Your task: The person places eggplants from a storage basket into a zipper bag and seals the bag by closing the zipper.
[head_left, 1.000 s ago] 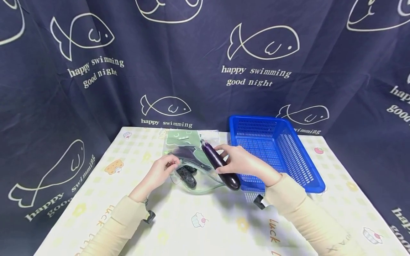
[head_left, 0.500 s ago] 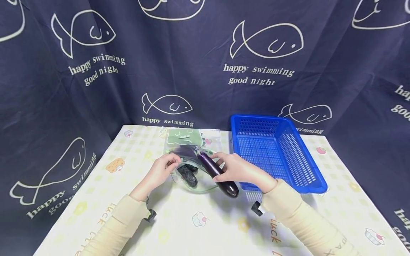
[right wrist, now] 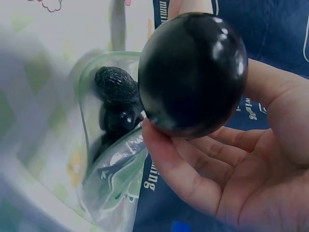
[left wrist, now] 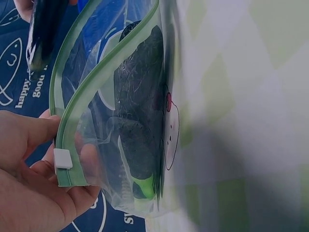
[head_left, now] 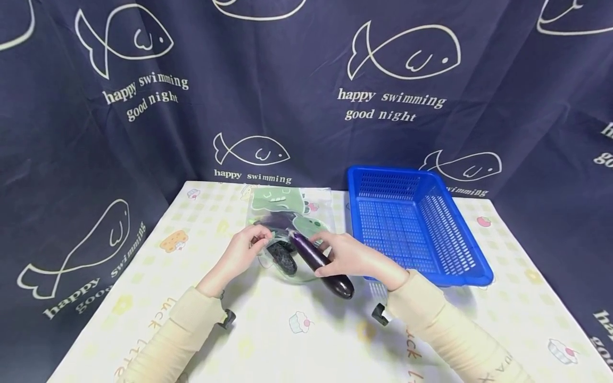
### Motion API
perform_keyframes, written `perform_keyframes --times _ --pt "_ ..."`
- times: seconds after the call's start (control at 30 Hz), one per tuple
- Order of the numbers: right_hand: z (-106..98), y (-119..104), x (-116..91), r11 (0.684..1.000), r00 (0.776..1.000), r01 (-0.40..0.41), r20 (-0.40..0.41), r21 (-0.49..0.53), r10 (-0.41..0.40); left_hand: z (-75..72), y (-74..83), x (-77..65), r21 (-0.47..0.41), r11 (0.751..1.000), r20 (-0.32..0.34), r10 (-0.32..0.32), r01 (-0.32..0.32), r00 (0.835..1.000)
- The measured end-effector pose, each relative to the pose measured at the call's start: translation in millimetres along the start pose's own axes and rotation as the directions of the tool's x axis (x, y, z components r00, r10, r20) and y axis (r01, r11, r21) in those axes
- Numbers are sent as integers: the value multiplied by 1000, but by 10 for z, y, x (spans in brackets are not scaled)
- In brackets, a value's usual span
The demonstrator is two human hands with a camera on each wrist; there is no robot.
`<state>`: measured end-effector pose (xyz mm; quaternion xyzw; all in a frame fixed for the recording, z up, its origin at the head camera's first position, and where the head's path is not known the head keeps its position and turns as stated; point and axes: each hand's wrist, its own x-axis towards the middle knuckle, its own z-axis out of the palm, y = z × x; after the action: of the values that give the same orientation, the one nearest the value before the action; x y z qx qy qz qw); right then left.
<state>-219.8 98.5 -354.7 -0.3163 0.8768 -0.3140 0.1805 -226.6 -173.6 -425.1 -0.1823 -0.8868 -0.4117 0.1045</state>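
My right hand [head_left: 342, 255] grips a long, glossy dark purple eggplant [head_left: 318, 260]. Its stem end overlaps the mouth of a clear zip bag [head_left: 318, 202] with green dinosaur-like prints. In the right wrist view the eggplant's round blunt end [right wrist: 193, 75] faces the camera, fingers curled about it. My left hand [head_left: 246, 247] pinches the bag's green zip edge [left wrist: 104, 63] beside a white slider [left wrist: 63, 158], and the mouth gapes. Inside the bag lie a dark wrinkled vegetable [right wrist: 116, 86] and a smooth glossy one [right wrist: 119, 118]. A bright green tip [left wrist: 145, 186] shows through the plastic.
A blue perforated plastic basket [head_left: 479, 276] stands right of the bag, behind my right forearm. The table's patterned cloth [head_left: 268, 340] lies under everything. A dark blue curtain [head_left: 306, 80] with white fish drawings hangs close behind the table's far edge.
The right hand has brought the eggplant a little left and towards me, its stem end moving to the bag's mouth. The left hand keeps its pinch on the bag.
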Motion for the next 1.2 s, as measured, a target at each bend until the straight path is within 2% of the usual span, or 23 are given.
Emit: perform_keyframes --times 0.43,0.6,1.03,1.2 --pt "152 28 43 999 999 37 29 23 -38 9 9 21 10 1000 -2 -15 15 1000" --pt "202 47 85 997 997 70 37 -14 -70 3 23 33 14 1000 0 -19 19 1000" --pt "350 69 274 994 996 73 63 -84 -68 7 20 60 10 999 4 -32 32 999" --pt "407 11 310 989 995 84 59 -123 -77 4 19 45 9 999 23 -43 43 999"
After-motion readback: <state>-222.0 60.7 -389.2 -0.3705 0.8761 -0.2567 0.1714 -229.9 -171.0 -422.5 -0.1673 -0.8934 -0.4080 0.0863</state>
